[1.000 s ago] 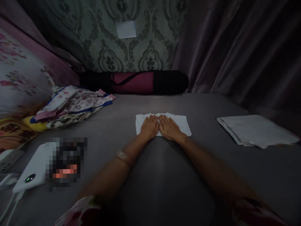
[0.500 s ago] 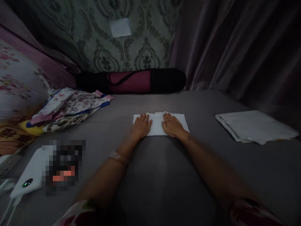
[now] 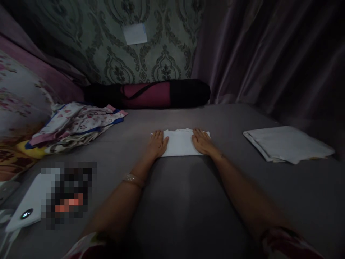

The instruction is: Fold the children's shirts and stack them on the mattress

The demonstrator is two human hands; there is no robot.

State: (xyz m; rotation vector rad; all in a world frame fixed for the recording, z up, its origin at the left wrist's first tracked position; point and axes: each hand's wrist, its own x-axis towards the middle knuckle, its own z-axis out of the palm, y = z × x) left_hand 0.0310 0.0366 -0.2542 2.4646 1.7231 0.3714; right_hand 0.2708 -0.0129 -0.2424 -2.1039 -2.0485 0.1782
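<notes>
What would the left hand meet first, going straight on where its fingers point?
The left hand, resting on the cloth, would likely meet the pink-and-black roll first, though depth is hard to judge.

A long black and pink bag (image 3: 147, 95) is laid before a patterned wall (image 3: 164, 46), on which a white paper (image 3: 135, 35) is seen. At the left, printed clothes (image 3: 78, 118) are heaped. Nearer, a white device (image 3: 29, 199) with a lit round display is joined by cables (image 3: 10, 239). A folded pale cloth (image 3: 288, 144) is placed at the right, where a dark curtain (image 3: 242, 54) is hung behind.
</notes>
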